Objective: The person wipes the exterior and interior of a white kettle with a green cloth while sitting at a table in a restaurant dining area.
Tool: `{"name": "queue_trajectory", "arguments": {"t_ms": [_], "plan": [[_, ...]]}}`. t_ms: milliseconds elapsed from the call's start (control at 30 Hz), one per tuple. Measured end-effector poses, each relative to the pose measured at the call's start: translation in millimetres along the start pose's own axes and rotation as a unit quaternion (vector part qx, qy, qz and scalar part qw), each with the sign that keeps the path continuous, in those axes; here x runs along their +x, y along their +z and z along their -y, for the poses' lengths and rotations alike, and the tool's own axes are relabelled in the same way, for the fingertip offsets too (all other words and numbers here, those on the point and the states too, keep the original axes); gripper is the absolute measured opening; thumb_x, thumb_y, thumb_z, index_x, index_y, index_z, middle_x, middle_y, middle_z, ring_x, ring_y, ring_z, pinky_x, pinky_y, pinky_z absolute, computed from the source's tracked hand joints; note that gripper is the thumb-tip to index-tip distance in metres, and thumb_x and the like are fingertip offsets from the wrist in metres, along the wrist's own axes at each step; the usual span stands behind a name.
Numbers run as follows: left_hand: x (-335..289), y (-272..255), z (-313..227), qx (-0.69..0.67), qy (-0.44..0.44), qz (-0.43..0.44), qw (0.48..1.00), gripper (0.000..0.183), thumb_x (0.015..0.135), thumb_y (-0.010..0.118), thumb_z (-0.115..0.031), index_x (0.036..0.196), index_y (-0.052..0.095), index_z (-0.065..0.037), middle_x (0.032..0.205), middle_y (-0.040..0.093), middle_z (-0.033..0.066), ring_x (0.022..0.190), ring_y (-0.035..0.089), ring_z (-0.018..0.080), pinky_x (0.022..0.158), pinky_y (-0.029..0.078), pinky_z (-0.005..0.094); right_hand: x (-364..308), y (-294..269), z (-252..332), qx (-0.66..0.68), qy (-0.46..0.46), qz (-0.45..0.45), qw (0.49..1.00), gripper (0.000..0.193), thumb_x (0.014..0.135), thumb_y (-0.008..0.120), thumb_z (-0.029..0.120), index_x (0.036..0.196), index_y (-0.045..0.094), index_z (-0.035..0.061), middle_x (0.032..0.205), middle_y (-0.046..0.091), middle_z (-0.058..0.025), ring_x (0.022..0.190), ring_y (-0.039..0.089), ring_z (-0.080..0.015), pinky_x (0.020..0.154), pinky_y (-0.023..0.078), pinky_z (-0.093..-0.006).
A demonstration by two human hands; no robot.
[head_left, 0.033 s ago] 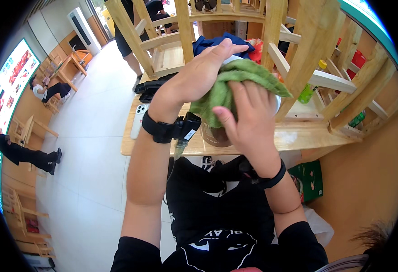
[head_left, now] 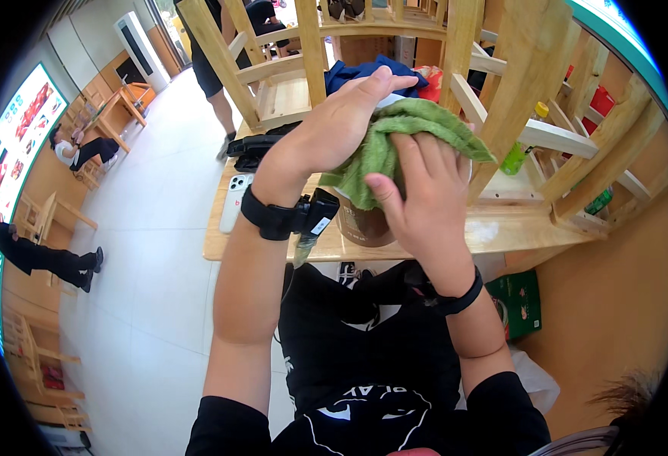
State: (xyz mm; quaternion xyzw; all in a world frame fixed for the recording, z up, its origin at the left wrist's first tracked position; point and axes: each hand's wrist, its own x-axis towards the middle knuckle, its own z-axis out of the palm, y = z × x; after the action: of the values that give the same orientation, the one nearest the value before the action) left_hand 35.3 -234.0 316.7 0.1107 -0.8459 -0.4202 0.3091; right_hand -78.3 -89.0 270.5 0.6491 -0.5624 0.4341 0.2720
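Observation:
A green cloth (head_left: pixel 376 167) is draped over the top of a round container (head_left: pixel 368 226), whose brown, see-through-looking lower side shows below it. My right hand (head_left: pixel 429 190) presses on the cloth, fingers bent into it and thumb apart. At the container's far left side is my left hand (head_left: pixel 334 125), its fingers stretched out to the right, partly hidden behind the cloth. A black strap with a small box (head_left: pixel 315 216) sits on my left wrist; a black band (head_left: pixel 459 296) is on the right one.
The container stands on a wooden bench (head_left: pixel 493 228). A white phone (head_left: pixel 235 201) and black gear (head_left: pixel 254 152) lie to its left. Upturned wooden chairs (head_left: pixel 528 83), blue fabric (head_left: pixel 364 70) and a green bottle (head_left: pixel 515 156) are beyond. A green box (head_left: pixel 516 304) stands below, right.
My right hand and the cloth have shifted slightly to the right. My left hand has barely moved. The foot of a person standing behind the bench has moved a little.

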Motion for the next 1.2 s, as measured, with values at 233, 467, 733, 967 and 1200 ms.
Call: {"name": "queue_trajectory", "arguments": {"t_ms": [233, 467, 733, 967, 1200], "plan": [[-1.9, 11.7, 9.9, 0.011, 0.001, -0.201, 0.979, 0.063, 0.109, 0.028, -0.047, 0.125, 0.068, -0.002, 0.125, 0.068, 0.0188, 0.121, 0.061, 0.0330, 0.107, 0.042, 0.0369, -8.3, -9.0, -18.0, 0.012, -0.056, 0.011, 0.998, 0.028, 0.084, 0.076, 0.017, 0.108, 0.069, 0.0053, 0.111, 0.067, -0.0101, 0.112, 0.062, -0.0337, 0.119, 0.024, -0.0634], [-11.3, 10.9, 16.0, -0.054, -0.038, -0.225, 0.972, 0.070, 0.109, 0.027, -0.052, 0.127, 0.066, 0.003, 0.127, 0.067, 0.0232, 0.123, 0.062, 0.0318, 0.108, 0.042, 0.0362, -3.5, -27.0, -30.0, 0.042, -0.142, 0.031, 0.989, 0.023, 0.073, 0.078, 0.007, 0.095, 0.070, 0.0046, 0.105, 0.070, -0.0111, 0.108, 0.066, -0.0334, 0.113, 0.039, -0.0606], [-13.0, 9.1, 11.1, -0.021, -0.023, -0.206, 0.978, 0.071, 0.109, 0.022, -0.053, 0.132, 0.063, 0.001, 0.127, 0.067, 0.0233, 0.119, 0.063, 0.0316, 0.106, 0.043, 0.0360, 42.5, -26.2, -8.4, 0.050, -0.159, 0.200, 0.966, 0.058, 0.071, 0.084, 0.034, 0.114, 0.063, 0.0015, 0.113, 0.066, -0.0117, 0.113, 0.061, -0.0309, 0.105, 0.044, -0.0446], [-15.4, 3.8, 42.0, -0.092, 0.040, -0.184, 0.978, 0.066, 0.111, 0.025, -0.047, 0.129, 0.064, 0.003, 0.124, 0.069, 0.0193, 0.117, 0.063, 0.0260, 0.104, 0.045, 0.0340, 43.6, -9.1, -12.5, 0.082, -0.168, 0.147, 0.971, 0.044, 0.080, 0.078, 0.024, 0.115, 0.063, 0.0024, 0.110, 0.066, -0.0151, 0.106, 0.063, -0.0346, 0.094, 0.048, -0.0452], [-19.7, 6.1, 35.8, 0.071, 0.088, -0.214, 0.970, 0.063, 0.109, 0.025, -0.047, 0.122, 0.067, -0.002, 0.117, 0.070, 0.0204, 0.112, 0.065, 0.0373, 0.100, 0.048, 0.0409, 28.3, -42.0, -6.2, 0.018, -0.206, 0.127, 0.970, 0.027, 0.076, 0.065, 0.005, 0.102, 0.071, 0.0024, 0.102, 0.073, -0.0112, 0.096, 0.071, -0.0281, 0.110, 0.046, -0.0477]]}}
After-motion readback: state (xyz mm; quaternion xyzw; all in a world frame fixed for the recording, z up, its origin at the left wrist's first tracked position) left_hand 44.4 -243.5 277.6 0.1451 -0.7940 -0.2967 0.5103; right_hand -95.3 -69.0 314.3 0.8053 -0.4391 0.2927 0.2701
